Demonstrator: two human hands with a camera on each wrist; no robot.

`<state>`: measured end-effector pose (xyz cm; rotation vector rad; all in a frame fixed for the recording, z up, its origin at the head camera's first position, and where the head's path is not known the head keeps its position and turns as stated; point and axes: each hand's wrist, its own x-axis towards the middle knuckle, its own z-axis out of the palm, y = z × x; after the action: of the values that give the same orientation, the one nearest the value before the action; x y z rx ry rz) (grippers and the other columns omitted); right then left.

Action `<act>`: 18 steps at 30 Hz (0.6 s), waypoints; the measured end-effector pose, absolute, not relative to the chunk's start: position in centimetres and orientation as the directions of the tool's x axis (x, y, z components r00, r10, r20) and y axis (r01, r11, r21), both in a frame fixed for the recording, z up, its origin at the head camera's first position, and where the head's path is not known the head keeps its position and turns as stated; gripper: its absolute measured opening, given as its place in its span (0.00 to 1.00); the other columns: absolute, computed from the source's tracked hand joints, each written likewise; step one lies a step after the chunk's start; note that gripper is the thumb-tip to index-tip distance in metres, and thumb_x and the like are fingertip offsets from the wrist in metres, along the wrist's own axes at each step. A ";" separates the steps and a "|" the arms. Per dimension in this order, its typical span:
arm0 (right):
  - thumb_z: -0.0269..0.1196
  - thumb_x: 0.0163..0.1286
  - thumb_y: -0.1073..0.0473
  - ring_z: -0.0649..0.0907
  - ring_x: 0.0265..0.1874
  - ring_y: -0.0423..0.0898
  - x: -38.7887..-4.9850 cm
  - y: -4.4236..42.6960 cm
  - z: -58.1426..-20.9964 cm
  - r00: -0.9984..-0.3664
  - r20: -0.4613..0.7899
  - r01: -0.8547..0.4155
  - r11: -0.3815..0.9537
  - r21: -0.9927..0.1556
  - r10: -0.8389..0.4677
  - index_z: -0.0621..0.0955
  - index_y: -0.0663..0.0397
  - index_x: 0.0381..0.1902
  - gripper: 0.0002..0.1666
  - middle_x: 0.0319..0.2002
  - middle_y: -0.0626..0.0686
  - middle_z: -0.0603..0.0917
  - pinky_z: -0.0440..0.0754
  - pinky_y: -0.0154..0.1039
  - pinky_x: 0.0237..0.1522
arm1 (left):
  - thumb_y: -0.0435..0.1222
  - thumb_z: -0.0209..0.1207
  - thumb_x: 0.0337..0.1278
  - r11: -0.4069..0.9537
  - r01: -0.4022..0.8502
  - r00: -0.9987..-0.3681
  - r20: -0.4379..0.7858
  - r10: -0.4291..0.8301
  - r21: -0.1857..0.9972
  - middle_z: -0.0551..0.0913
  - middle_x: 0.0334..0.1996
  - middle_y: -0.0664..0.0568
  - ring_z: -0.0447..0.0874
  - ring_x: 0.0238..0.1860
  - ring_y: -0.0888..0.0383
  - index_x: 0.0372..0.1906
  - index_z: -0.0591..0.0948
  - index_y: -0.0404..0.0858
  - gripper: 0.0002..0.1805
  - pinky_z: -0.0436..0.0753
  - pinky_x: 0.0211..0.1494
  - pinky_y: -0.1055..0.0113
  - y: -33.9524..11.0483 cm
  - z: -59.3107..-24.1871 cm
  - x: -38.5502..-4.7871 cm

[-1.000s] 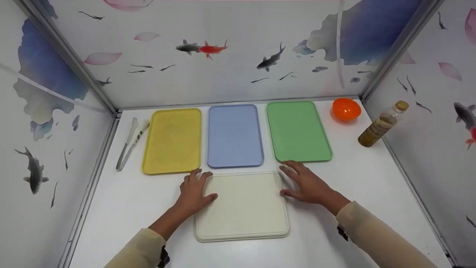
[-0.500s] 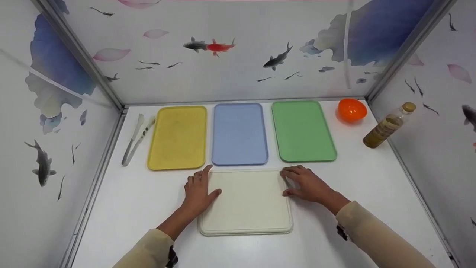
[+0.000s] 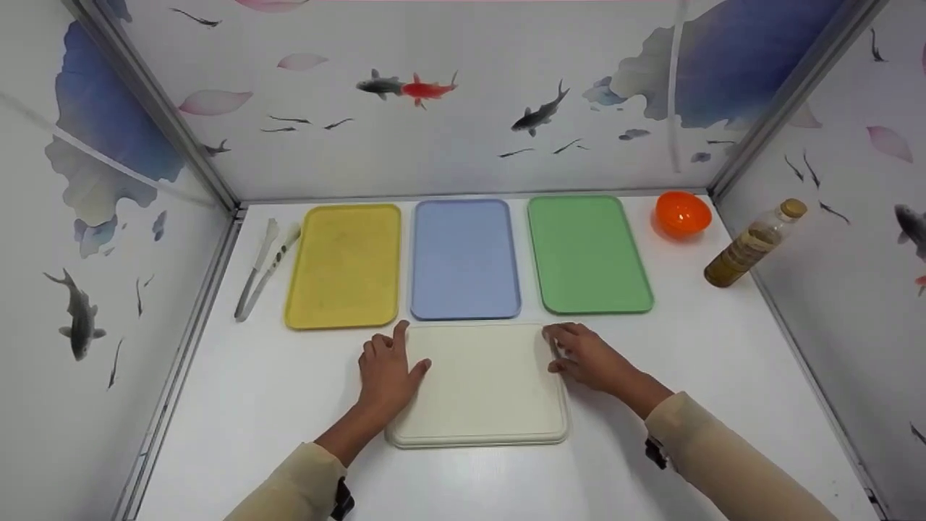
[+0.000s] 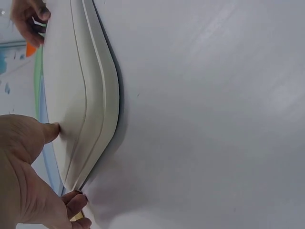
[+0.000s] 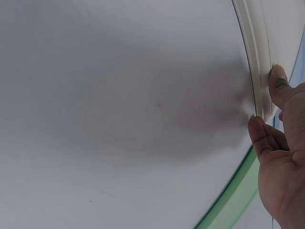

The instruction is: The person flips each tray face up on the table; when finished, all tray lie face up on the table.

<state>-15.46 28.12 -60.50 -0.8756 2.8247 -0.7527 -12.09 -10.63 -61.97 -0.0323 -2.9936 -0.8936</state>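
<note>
A cream rectangular tray (image 3: pixel 481 383) with rounded corners and a stepped edge lies flat on the white table, close in front of the coloured trays. My left hand (image 3: pixel 388 370) grips its left side near the far corner, thumb on the top face, some fingertips at the edge, as the left wrist view shows. On the opposite side my right hand (image 3: pixel 593 356) pinches the edge near the far right corner. Its thumb (image 5: pixel 278 78) presses on top and its other fingers are curled at the rim. The fingertips' undersides are hidden.
A yellow tray (image 3: pixel 343 266), a blue tray (image 3: pixel 465 259) and a green tray (image 3: pixel 589 253) lie in a row behind. Tongs (image 3: pixel 262 275) lie at the left. An orange bowl (image 3: pixel 682 215) and an oil bottle (image 3: pixel 752 246) stand at the right. Patterned walls (image 3: pixel 448 155) enclose the table.
The cream tray has slid slightly away from me, narrowing the gap to the blue tray. My right fingers have come in to its edge. The head view has shifted a little.
</note>
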 end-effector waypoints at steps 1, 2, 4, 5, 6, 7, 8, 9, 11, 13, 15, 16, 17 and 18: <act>0.77 0.72 0.60 0.89 0.52 0.61 -15.4 28.0 -60.5 -0.830 0.061 -0.507 0.705 -0.495 -0.554 0.77 0.68 0.74 0.38 0.65 0.69 0.83 0.89 0.56 0.55 | 0.47 0.72 0.71 0.834 0.022 -1.000 0.024 0.011 0.551 0.74 0.58 0.31 0.71 0.59 0.38 0.83 0.65 0.40 0.44 0.73 0.66 0.37 -10.6 -62.0 -12.0; 0.77 0.72 0.61 0.90 0.50 0.59 -15.4 28.0 -60.5 -0.830 0.059 -0.503 0.698 -0.509 -0.554 0.76 0.69 0.75 0.38 0.65 0.70 0.83 0.90 0.54 0.53 | 0.47 0.72 0.71 0.831 0.020 -1.000 0.026 0.007 0.556 0.74 0.58 0.31 0.71 0.59 0.38 0.83 0.65 0.40 0.44 0.73 0.66 0.36 -10.6 -62.0 -11.9; 0.76 0.72 0.64 0.91 0.49 0.59 -15.3 27.9 -60.5 -0.838 0.044 -0.475 0.687 -0.550 -0.544 0.75 0.70 0.76 0.40 0.65 0.71 0.84 0.91 0.53 0.52 | 0.47 0.71 0.72 0.815 0.008 -1.000 0.016 -0.001 0.579 0.74 0.59 0.30 0.71 0.61 0.37 0.82 0.64 0.41 0.43 0.72 0.67 0.36 -10.6 -62.0 -11.6; 0.76 0.72 0.65 0.91 0.49 0.60 -15.4 27.9 -60.5 -0.844 0.036 -0.456 0.681 -0.573 -0.535 0.74 0.71 0.77 0.40 0.65 0.71 0.84 0.91 0.52 0.51 | 0.48 0.70 0.73 0.805 0.005 -1.000 0.011 -0.003 0.594 0.74 0.60 0.30 0.71 0.62 0.36 0.82 0.64 0.41 0.42 0.72 0.67 0.36 -10.7 -62.0 -11.5; 0.76 0.71 0.66 0.92 0.49 0.60 -15.4 27.8 -60.4 -0.850 0.029 -0.437 0.673 -0.597 -0.526 0.73 0.72 0.77 0.41 0.65 0.72 0.83 0.91 0.52 0.51 | 0.48 0.70 0.74 0.793 0.003 -1.000 0.010 -0.004 0.609 0.74 0.61 0.30 0.71 0.62 0.36 0.82 0.64 0.41 0.42 0.72 0.68 0.36 -10.7 -62.0 -11.4; 0.76 0.71 0.68 0.92 0.49 0.61 -15.4 27.8 -60.3 -0.857 0.021 -0.415 0.665 -0.621 -0.515 0.73 0.72 0.78 0.42 0.65 0.72 0.83 0.91 0.51 0.51 | 0.49 0.69 0.75 0.782 0.002 -1.000 0.010 -0.006 0.623 0.74 0.62 0.29 0.70 0.63 0.36 0.82 0.64 0.41 0.41 0.72 0.68 0.36 -10.7 -62.1 -11.3; 0.76 0.70 0.69 0.92 0.49 0.62 -15.5 27.8 -60.3 -0.861 0.019 -0.399 0.654 -0.643 -0.508 0.73 0.73 0.78 0.42 0.65 0.72 0.83 0.92 0.51 0.51 | 0.49 0.68 0.76 0.772 0.002 -1.000 0.013 -0.008 0.635 0.74 0.63 0.29 0.70 0.64 0.36 0.82 0.64 0.40 0.40 0.71 0.68 0.36 -10.8 -62.1 -11.3; 0.76 0.69 0.70 0.92 0.49 0.63 -15.6 27.7 -60.2 -0.865 0.017 -0.386 0.642 -0.663 -0.502 0.72 0.74 0.77 0.42 0.64 0.73 0.82 0.92 0.51 0.51 | 0.50 0.66 0.77 0.763 0.002 -1.000 0.014 -0.010 0.646 0.74 0.64 0.30 0.70 0.65 0.36 0.82 0.64 0.40 0.40 0.71 0.69 0.36 -10.8 -62.1 -11.2; 0.76 0.67 0.73 0.91 0.49 0.64 -15.7 27.7 -60.1 -0.871 0.011 -0.357 0.619 -0.699 -0.490 0.74 0.75 0.75 0.41 0.63 0.72 0.81 0.92 0.51 0.51 | 0.51 0.65 0.78 0.749 0.005 -1.000 0.023 -0.014 0.662 0.74 0.66 0.30 0.69 0.66 0.36 0.82 0.64 0.40 0.39 0.70 0.71 0.37 -10.9 -62.2 -11.1; 0.77 0.66 0.73 0.91 0.50 0.65 -15.8 27.7 -60.0 -0.875 0.000 -0.334 0.604 -0.724 -0.483 0.75 0.75 0.73 0.39 0.61 0.72 0.81 0.93 0.50 0.52 | 0.52 0.64 0.79 0.738 0.005 -0.999 0.031 -0.022 0.675 0.74 0.67 0.31 0.69 0.67 0.37 0.81 0.64 0.40 0.39 0.69 0.72 0.37 -11.0 -62.1 -11.1; 0.77 0.66 0.73 0.91 0.51 0.66 -15.9 27.8 -60.0 -0.879 -0.014 -0.309 0.593 -0.743 -0.476 0.77 0.73 0.70 0.36 0.59 0.70 0.81 0.93 0.50 0.52 | 0.53 0.63 0.79 0.722 0.006 -0.999 0.041 -0.030 0.692 0.74 0.69 0.32 0.69 0.68 0.37 0.81 0.64 0.41 0.39 0.69 0.73 0.38 -11.1 -62.0 -11.0; 0.78 0.66 0.73 0.91 0.51 0.66 -15.9 27.8 -59.9 -0.882 -0.024 -0.293 0.590 -0.752 -0.470 0.78 0.72 0.68 0.35 0.58 0.69 0.81 0.93 0.50 0.52 | 0.53 0.63 0.79 0.712 0.008 -0.998 0.046 -0.034 0.702 0.74 0.69 0.33 0.69 0.69 0.37 0.81 0.64 0.41 0.38 0.69 0.74 0.38 -11.1 -61.9 -11.0; 0.78 0.66 0.72 0.91 0.52 0.66 -15.9 27.8 -59.9 -0.885 -0.033 -0.281 0.588 -0.758 -0.465 0.79 0.72 0.68 0.34 0.58 0.69 0.81 0.93 0.50 0.53 | 0.53 0.63 0.79 0.704 0.009 -0.998 0.052 -0.040 0.710 0.73 0.70 0.33 0.68 0.70 0.37 0.81 0.64 0.42 0.38 0.68 0.74 0.38 -11.1 -61.8 -11.0; 0.78 0.66 0.71 0.91 0.52 0.66 -15.9 27.8 -59.8 -0.886 -0.040 -0.271 0.588 -0.762 -0.461 0.79 0.71 0.67 0.33 0.57 0.68 0.81 0.93 0.50 0.52 | 0.53 0.63 0.79 0.697 0.015 -0.997 0.062 -0.043 0.717 0.73 0.71 0.33 0.68 0.71 0.37 0.81 0.65 0.42 0.38 0.68 0.75 0.38 -11.1 -61.7 -10.9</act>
<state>-15.91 27.85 -59.83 -0.6066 2.5846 -1.1815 -10.93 -11.10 -61.69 0.0236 -2.8248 -1.1954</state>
